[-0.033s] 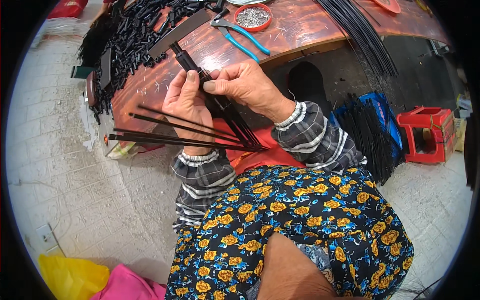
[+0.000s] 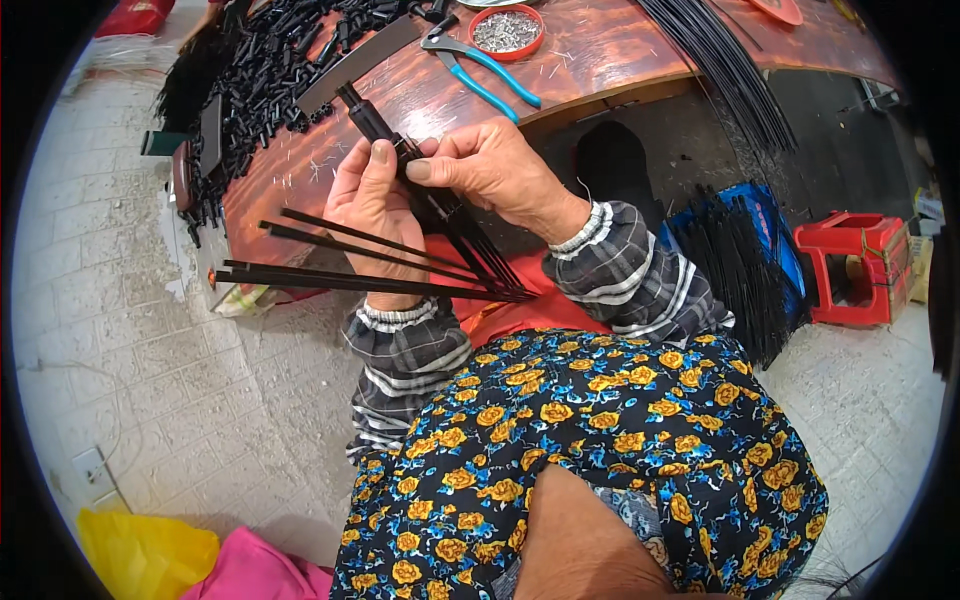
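Note:
Between my hands, just off the table's near edge, is a black umbrella frame, tilted up to the left. Its thin ribs run down toward my lap, and several fold back to the left under my left wrist. My left hand is closed around the hub part, thumb pointing up along it. From the right, my right hand pinches the same spot, thumb pressed on the frame. My fingers hide what lies right between the thumbs.
On the reddish wooden table lie a heap of small black tubular parts, a flat grey bar, blue-handled pliers and a red dish of small metal pins. Black rods overhang its edge. A red stool stands right.
The loose rib ends on the left have shifted slightly and are no longer blurred. Both hands keep nearly the same grip and place.

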### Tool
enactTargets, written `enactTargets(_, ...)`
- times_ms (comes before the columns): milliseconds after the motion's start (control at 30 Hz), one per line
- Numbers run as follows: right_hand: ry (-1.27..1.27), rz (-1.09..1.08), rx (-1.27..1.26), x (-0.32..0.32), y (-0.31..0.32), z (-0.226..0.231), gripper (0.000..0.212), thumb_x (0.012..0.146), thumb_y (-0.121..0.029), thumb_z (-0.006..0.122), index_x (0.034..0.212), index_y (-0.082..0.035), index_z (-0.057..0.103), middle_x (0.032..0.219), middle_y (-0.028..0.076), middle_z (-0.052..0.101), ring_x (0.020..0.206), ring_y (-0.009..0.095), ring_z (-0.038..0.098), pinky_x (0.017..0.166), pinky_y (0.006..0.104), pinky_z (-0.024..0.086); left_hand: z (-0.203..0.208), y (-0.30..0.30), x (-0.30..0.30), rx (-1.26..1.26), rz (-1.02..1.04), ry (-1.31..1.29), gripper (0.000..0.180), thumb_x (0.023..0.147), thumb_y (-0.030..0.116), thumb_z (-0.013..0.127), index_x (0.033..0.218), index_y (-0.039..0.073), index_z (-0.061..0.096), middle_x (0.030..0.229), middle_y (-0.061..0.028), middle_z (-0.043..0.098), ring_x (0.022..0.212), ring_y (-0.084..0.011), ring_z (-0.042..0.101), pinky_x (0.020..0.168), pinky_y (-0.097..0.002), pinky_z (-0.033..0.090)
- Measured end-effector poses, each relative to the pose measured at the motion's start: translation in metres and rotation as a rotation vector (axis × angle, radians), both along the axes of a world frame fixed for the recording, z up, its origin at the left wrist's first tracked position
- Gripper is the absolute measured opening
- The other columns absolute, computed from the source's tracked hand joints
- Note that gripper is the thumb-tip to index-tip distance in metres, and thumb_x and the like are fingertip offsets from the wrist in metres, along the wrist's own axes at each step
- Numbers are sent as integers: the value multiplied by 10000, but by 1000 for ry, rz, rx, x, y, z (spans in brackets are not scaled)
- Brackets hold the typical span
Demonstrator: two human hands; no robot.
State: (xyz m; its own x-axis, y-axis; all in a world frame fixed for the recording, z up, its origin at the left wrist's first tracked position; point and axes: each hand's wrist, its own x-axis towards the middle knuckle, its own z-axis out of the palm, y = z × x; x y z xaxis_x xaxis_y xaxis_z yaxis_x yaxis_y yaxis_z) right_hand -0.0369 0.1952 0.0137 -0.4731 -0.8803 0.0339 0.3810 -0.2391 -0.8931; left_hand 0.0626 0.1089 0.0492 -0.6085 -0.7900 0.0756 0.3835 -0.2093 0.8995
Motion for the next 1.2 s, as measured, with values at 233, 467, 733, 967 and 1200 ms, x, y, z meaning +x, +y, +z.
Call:
enactTargets(233, 19, -66, -36, 11, -5, 1, 263, 813, -268, 736, 696, -45, 660, 596, -30, 559, 424, 15, 428, 376, 163, 302, -6, -9, 7, 78, -40, 34, 180, 888, 111, 624, 993, -18, 556, 886, -169, 653, 805, -259, 654, 774, -358, 535)
enactTargets(467, 49, -33, 79, 8, 0, 16, 263, 802, -252, 746, 656, -50, 660, 584, -34, 557, 442, 19, 442, 390, 168, 323, -12, -13, 2, 97, -79, 84, 260, 896, 180, 622, 1033, -26, 540, 896, -160, 644, 802, -273, 651, 786, -369, 529)
enactTargets(733, 158, -169, -61, 7, -16, -3, 190, 815, -201, 734, 764, -20, 711, 667, -50, 599, 593, 2, 484, 516, 158, 385, -17, -20, -2, 40, -110, 0, 270, 922, 214, 584, 995, -43, 541, 864, -138, 633, 779, -222, 652, 715, -289, 527)
enactTargets(967, 299, -268, 34, 9, -17, -4, 197, 830, -182, 719, 825, 15, 711, 707, -47, 606, 666, 0, 492, 576, 174, 414, -17, -17, -9, 180, -110, 101, 269, 905, 187, 606, 1013, -49, 537, 871, -167, 643, 789, -264, 657, 751, -334, 541)
enactTargets(1200, -28, -17, 79, 1, -12, 4, 225, 821, -254, 725, 775, -33, 712, 620, -44, 577, 492, 13, 461, 424, 167, 357, -18, -22, -1, 201, -144, 59, 314, 912, 193, 597, 1116, -10, 473, 912, -225, 634, 823, -296, 649, 744, -359, 551)
